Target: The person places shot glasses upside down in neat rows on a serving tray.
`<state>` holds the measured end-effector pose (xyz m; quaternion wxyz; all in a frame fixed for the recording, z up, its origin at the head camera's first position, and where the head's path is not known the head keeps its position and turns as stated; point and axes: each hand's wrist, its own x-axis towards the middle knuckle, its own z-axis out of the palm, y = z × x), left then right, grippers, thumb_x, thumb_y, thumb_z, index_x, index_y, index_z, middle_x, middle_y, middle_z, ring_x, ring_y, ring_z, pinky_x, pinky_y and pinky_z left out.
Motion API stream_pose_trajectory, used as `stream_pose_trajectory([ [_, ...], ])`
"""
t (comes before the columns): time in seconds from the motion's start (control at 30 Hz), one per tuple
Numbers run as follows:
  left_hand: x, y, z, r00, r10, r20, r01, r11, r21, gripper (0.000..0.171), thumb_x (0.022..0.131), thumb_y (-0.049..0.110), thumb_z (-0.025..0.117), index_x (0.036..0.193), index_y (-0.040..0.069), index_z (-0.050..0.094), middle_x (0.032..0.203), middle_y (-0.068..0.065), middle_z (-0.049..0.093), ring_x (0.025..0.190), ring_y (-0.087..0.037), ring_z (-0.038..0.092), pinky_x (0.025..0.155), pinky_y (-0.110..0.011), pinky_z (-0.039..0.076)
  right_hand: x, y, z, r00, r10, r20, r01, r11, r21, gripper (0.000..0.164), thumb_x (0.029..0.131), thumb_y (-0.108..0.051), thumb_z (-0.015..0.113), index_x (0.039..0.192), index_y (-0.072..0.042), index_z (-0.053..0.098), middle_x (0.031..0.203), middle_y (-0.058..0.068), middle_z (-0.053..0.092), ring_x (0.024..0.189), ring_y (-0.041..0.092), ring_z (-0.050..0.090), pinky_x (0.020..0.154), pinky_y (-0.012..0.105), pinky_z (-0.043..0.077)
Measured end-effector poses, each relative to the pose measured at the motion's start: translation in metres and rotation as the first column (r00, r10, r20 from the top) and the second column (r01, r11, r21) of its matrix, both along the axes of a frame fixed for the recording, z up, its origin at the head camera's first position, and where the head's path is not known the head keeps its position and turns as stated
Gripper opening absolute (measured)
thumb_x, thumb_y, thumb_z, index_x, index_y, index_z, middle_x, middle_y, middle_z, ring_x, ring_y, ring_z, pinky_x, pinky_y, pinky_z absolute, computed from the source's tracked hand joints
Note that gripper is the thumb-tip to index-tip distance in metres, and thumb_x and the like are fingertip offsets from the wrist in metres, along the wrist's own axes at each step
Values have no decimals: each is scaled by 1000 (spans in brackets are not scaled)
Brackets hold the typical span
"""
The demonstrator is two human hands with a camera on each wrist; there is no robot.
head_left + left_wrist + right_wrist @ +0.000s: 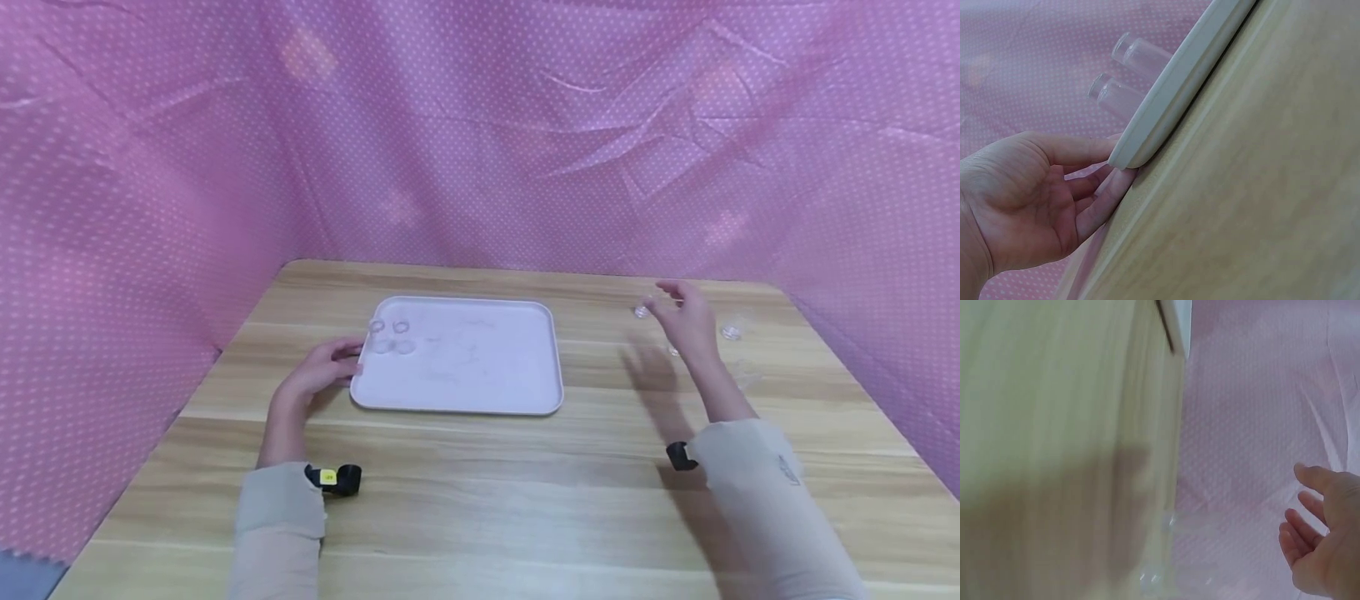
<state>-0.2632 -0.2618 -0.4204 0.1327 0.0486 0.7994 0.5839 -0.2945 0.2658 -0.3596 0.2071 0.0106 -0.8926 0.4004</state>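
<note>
My left hand [324, 371] grips the left edge of a white tray [480, 367]; in the left wrist view the thumb lies against the rim and fingers reach underneath. Two clear drinking glasses [1121, 97] stand upright on the tray's left side. At the right of the table, my right hand [686, 323] is raised among several clear glasses, its fingers loosely bent and nothing between them in the right wrist view. One clear glass [641, 312] is just left of its fingertips, another clear glass [731, 332] to its right. The hand partly hides others.
The wooden table [480, 492] carries everything. A pink dotted curtain [465, 150] rises behind the table and along both sides. Each wrist wears a small black camera; the left camera [347, 480] hangs over the tabletop.
</note>
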Motion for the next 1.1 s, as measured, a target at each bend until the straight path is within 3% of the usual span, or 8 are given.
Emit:
stream_pose_trajectory([
  [0.17, 1, -2, 0, 1000, 9, 8, -9, 1000, -17, 59, 88, 0, 53, 139, -9, 26, 138, -29, 31, 114, -38, 42, 86, -33, 48, 10, 16, -10, 993, -112, 23, 113, 993, -32, 41, 84, -11, 66, 119, 7, 54, 122, 26, 50, 113, 40, 43, 96, 49, 36],
  [0.43, -1, -1, 0, 1000, 18, 12, -18, 1000, -4, 58, 88, 0, 52, 140, -7, 27, 138, -27, 32, 116, -36, 41, 86, -32, 47, 20, 30, -28, 964, -200, 176, 233, 952, -197, 62, 85, -14, 64, 137, 1, 35, 141, 21, 31, 128, 36, 27, 105, 44, 25],
  [0.7, 0, -2, -1, 999, 23, 28, -23, 1000, 3, 59, 88, 1, 54, 141, -5, 27, 139, -25, 32, 115, -35, 42, 85, -30, 48, 24, 36, -37, 923, -186, 338, 307, 885, -351, 80, 85, -16, 64, 146, -7, 13, 145, 17, 24, 130, 33, 25, 105, 42, 26],
  [0.93, 1, -2, -4, 1000, 14, 10, -14, 1000, 24, 58, 88, 0, 54, 139, -7, 27, 138, -27, 32, 115, -35, 42, 85, -30, 48, 21, 39, -48, 904, -154, 399, 312, 876, -369, 80, 85, -12, 63, 145, -4, 12, 143, 19, 29, 126, 33, 31, 103, 39, 31],
  [1.1, 1, -2, -4, 1000, 19, 22, -19, 1000, 20, 59, 88, 1, 54, 140, -6, 27, 139, -25, 32, 115, -35, 42, 86, -31, 48, 21, 41, -57, 895, -176, 409, 334, 874, -354, 73, 85, -8, 62, 143, -2, 19, 138, 19, 36, 119, 30, 41, 99, 36, 36],
])
